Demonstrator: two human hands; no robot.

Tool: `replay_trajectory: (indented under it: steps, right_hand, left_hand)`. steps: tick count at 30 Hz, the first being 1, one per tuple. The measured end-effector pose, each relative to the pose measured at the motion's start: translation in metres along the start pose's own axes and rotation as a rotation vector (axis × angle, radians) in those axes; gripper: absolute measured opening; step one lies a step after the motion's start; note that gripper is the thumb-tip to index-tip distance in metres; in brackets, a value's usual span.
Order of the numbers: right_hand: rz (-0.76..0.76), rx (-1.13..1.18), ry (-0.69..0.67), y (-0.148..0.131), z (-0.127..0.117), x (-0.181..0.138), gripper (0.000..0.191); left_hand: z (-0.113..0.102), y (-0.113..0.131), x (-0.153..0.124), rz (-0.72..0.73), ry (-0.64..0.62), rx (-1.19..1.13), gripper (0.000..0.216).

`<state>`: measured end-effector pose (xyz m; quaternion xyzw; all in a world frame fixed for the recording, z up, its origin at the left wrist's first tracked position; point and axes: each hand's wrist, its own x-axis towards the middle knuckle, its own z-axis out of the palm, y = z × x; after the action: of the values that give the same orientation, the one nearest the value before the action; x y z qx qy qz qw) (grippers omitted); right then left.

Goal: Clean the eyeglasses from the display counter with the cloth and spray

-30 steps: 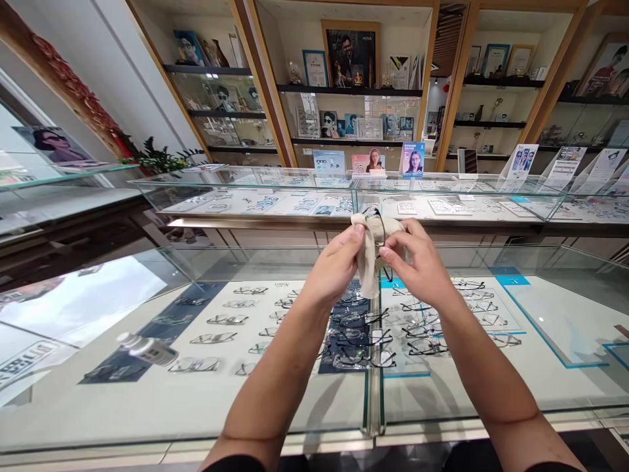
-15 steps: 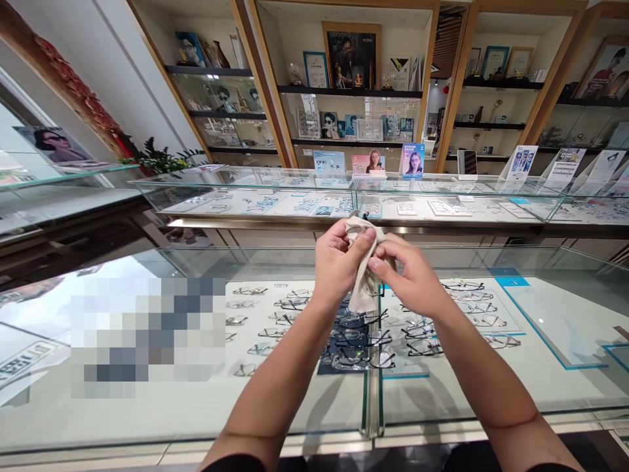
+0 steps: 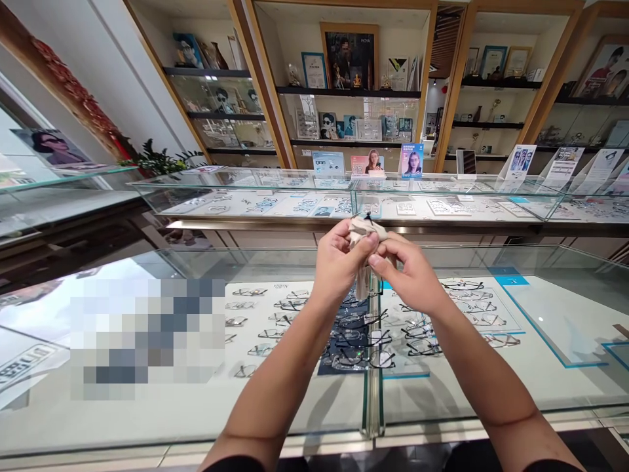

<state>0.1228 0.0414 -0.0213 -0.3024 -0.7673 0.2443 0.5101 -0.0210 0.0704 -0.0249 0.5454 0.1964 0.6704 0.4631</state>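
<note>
A beige cleaning cloth [image 3: 361, 227] is bunched between my two hands, above the seam of the near glass counter. My left hand [image 3: 340, 259] is closed on it, thumb pressed on the folds. My right hand [image 3: 409, 267] is closed with bent fingers against the left thumb, at the side of a pair of eyeglasses [image 3: 368, 217]. Only small dark parts of these eyeglasses show, above the cloth and below the fingers; cloth and fingers hide their lenses. A loose end of cloth hangs below my left hand.
Under the glass of the near counter [image 3: 314, 406] lie rows of eyeglasses [image 3: 363, 337]. A second display counter [image 3: 275, 226] stands beyond, with upright cards [image 3: 411, 161] on top. Shelves with framed pictures [image 3: 350, 56] line the back wall. A blurred patch covers the left.
The cloth has been gathered higher and its hanging end is shorter and narrower. The dark eyeglasses part at the top has shifted slightly right. Both hands stay nearly in place.
</note>
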Motion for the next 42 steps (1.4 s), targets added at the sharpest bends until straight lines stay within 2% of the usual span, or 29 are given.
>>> replay_trajectory:
  steps: [3,5,7,10,12,14,18,20,23,26,28,32,36,42]
  right_hand:
    - [-0.024,-0.062,0.014,-0.003,0.01,-0.003,0.02]
    - [-0.034,-0.088,0.027,-0.005,0.01,-0.004,0.019]
    - [-0.03,-0.085,0.04,-0.005,0.005,-0.002,0.02]
    - [-0.014,-0.049,0.065,-0.003,-0.004,0.001,0.021]
    - [-0.006,-0.057,0.082,0.0,-0.005,0.002,0.02]
    - [-0.011,-0.091,0.09,0.002,0.0,0.001,0.02]
    - [-0.038,-0.119,0.052,0.004,0.018,-0.003,0.019]
    - [-0.045,-0.109,0.044,0.004,0.022,-0.005,0.019]
    - [-0.056,-0.08,0.089,0.005,0.02,-0.003,0.017]
    - [-0.025,-0.005,0.161,0.008,0.01,0.001,0.016]
    - [-0.009,0.06,0.216,0.01,0.003,0.003,0.015]
    - [-0.006,0.109,0.264,0.008,-0.01,0.004,0.015]
    - [0.051,0.131,0.259,0.003,-0.019,0.002,0.018]
    - [0.024,0.083,0.274,-0.003,-0.027,0.001,0.015]
  left_hand:
    - [0.004,-0.002,-0.004,0.032,0.141,0.003,0.042]
    - [0.002,-0.003,-0.003,0.014,0.159,0.0,0.046]
    - [-0.002,-0.001,-0.001,-0.026,0.091,-0.015,0.048]
    - [-0.008,0.002,0.004,-0.118,-0.079,-0.042,0.046]
    - [-0.008,0.004,0.005,-0.175,-0.135,-0.051,0.046]
    - [-0.005,0.004,0.003,-0.181,-0.094,-0.057,0.046]
    - [0.003,0.001,-0.001,-0.083,0.105,-0.065,0.047]
    - [0.004,-0.001,-0.001,-0.051,0.154,-0.053,0.05]
    - [-0.001,-0.004,0.002,-0.07,0.126,-0.031,0.053]
    - [-0.01,-0.006,0.008,-0.099,0.066,-0.036,0.053]
    - [-0.015,-0.006,0.011,-0.093,0.069,-0.047,0.052]
    - [-0.02,0.004,0.013,-0.043,0.141,-0.016,0.046]
    - [-0.022,0.019,0.009,0.076,0.233,0.072,0.024]
    - [-0.02,0.031,0.001,0.369,0.168,0.322,0.02]
